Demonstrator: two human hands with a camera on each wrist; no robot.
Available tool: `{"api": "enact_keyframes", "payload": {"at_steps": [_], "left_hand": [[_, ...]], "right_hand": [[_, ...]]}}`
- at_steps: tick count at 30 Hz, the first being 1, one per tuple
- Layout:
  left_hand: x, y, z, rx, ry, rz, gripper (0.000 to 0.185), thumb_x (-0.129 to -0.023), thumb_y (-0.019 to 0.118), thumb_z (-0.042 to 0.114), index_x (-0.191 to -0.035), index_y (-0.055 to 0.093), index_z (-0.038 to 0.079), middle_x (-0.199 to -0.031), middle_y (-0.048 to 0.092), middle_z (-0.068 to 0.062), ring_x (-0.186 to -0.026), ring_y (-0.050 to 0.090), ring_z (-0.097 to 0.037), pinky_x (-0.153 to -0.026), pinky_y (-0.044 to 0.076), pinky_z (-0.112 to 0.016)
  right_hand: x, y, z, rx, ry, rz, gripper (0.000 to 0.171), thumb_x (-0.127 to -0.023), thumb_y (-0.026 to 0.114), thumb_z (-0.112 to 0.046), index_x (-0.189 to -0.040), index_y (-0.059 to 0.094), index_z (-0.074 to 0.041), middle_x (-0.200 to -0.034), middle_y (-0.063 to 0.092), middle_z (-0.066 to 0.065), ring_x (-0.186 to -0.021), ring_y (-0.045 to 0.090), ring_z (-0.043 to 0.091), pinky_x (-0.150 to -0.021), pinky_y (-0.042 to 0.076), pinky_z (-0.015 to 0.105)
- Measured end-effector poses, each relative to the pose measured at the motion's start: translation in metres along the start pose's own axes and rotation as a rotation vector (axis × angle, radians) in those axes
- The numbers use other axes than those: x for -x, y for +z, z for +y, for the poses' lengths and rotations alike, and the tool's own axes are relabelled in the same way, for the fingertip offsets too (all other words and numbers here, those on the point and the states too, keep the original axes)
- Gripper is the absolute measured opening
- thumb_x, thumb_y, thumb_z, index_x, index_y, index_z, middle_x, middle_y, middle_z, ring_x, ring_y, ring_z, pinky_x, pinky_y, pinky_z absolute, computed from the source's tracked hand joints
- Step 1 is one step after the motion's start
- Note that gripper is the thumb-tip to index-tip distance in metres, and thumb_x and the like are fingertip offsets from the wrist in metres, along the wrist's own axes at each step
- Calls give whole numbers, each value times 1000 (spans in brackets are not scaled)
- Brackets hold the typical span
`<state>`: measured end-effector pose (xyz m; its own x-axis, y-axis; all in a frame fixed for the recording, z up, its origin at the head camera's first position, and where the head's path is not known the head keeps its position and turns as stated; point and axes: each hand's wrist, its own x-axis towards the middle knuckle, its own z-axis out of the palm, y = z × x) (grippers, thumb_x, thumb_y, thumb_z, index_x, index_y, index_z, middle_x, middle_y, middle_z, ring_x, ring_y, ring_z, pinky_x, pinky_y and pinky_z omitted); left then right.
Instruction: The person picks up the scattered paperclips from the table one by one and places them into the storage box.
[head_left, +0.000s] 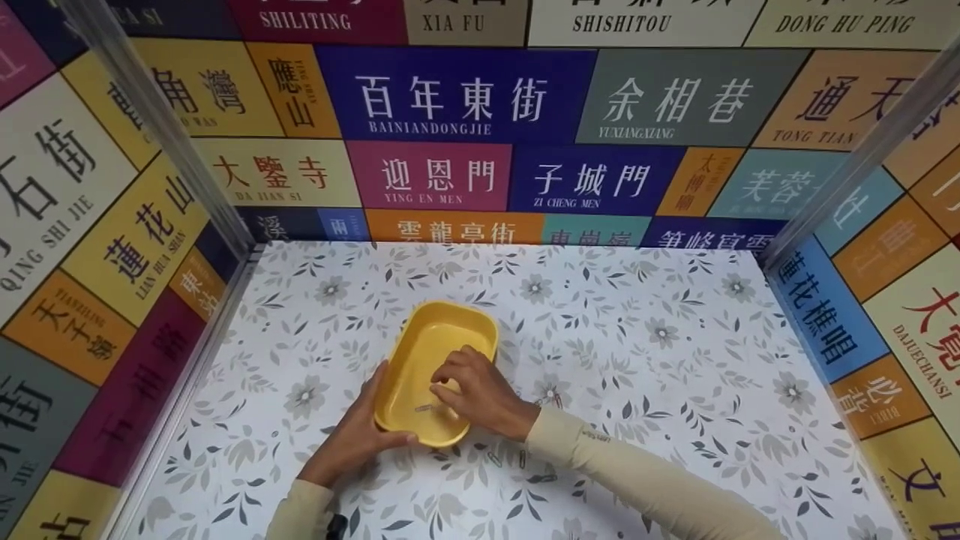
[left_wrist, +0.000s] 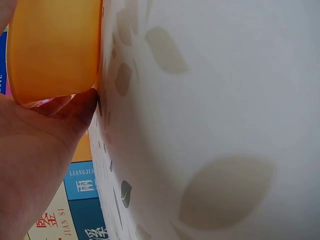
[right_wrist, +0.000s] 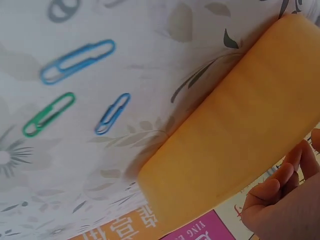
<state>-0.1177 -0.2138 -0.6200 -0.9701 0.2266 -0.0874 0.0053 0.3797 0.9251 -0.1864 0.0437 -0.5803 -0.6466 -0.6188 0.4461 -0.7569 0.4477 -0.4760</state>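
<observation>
A yellow rectangular bin (head_left: 386, 375) stands at an angle on the table. At its near left corner my left hand (head_left: 358, 430) grips the wall, thumb along the near rim. My right hand (head_left: 474, 394) hangs over the bin's right side, fingers bent and thumb close to the index finger; I cannot tell whether a clip is between them. On the bin floor, just below that thumb, lies a paper clip (head_left: 425, 409). In the right wrist view, a large blue paper clip (right_wrist: 77, 61), a green paper clip (right_wrist: 48, 114) and a smaller blue paper clip (right_wrist: 112, 114) lie beside the bin.
A reddish paper clip (head_left: 556, 401) lies beyond the right wrist, and a dark green one (head_left: 542, 478) below the right sleeve. The table (head_left: 675, 397) has a grey floral cover. Panels with printed signs (head_left: 457, 97) wall it in at the back and both sides.
</observation>
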Motion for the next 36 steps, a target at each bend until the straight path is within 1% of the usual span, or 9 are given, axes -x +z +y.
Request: {"api": "enact_keyframes", "payload": {"at_steps": [3, 7, 11, 17, 23, 26, 31, 36], "left_hand": [[0, 0, 0, -5, -10, -1, 143, -75, 102, 39, -179, 6, 19, -184, 17, -13, -166, 24, -38, -133, 16, -62], [-1, 0, 1, 6, -13, 2, 142, -75, 102, 38, -179, 7, 19, -184, 17, -13, -166, 24, -38, -133, 15, -62], [-1, 1, 1, 16, -11, 7, 142, -75, 103, 35, -179, 8, 19, -183, 17, -14, -166, 24, -39, -133, 14, -62], [0, 1, 1, -6, -29, 7, 143, -74, 103, 41, -180, 8, 22, -184, 15, -11, -168, 18, -38, -134, 10, -62], [0, 0, -1, 8, -8, 10, 140, -78, 102, 32, -179, 7, 20, -184, 15, -12, -168, 18, -39, -134, 9, -65], [0, 0, -2, 4, -6, 11, 139, -78, 102, 33, -179, 7, 20, -184, 14, -12, -168, 18, -39, -134, 9, -65], [0, 0, -3, -7, 9, 15, 139, -78, 101, 35, -179, 7, 19, -184, 15, -13, -167, 19, -40, -133, 11, -65], [0, 1, -2, -8, -4, 17, 139, -78, 101, 35, -179, 7, 18, -184, 14, -14, -167, 18, -41, -133, 10, -65]], "right_hand": [[7, -5, 5, -23, -21, 47, 8, -97, 83, -14, -99, 84, -6, -94, 75, 2, -90, 62, 22, -82, 53, 38], [18, -9, 10, -22, -40, 102, 8, -94, 85, -13, -99, 83, -7, -96, 74, 3, -94, 64, 23, -85, 55, 39], [29, -14, 12, -28, -13, 118, 10, -93, 87, -12, -100, 83, -7, -100, 71, 3, -97, 64, 22, -86, 56, 37], [46, -22, 16, -54, 34, 146, 10, -92, 87, -6, -100, 83, -6, -102, 70, 2, -97, 62, 18, -83, 57, 32], [61, -26, 25, -59, 28, 203, 15, -89, 90, -3, -101, 83, -8, -102, 73, 0, -98, 65, 18, -85, 57, 34], [69, -27, 31, -72, 43, 221, 16, -89, 91, -3, -103, 84, -7, -105, 74, 0, -100, 66, 18, -86, 57, 33], [83, -29, 38, -63, 84, 229, 15, -90, 90, -4, -103, 82, -7, -106, 73, 1, -103, 66, 18, -87, 58, 33], [95, -31, 43, -87, 144, 229, 15, -90, 90, -3, -103, 82, -5, -105, 73, 2, -96, 66, 21, -80, 57, 32]]}}
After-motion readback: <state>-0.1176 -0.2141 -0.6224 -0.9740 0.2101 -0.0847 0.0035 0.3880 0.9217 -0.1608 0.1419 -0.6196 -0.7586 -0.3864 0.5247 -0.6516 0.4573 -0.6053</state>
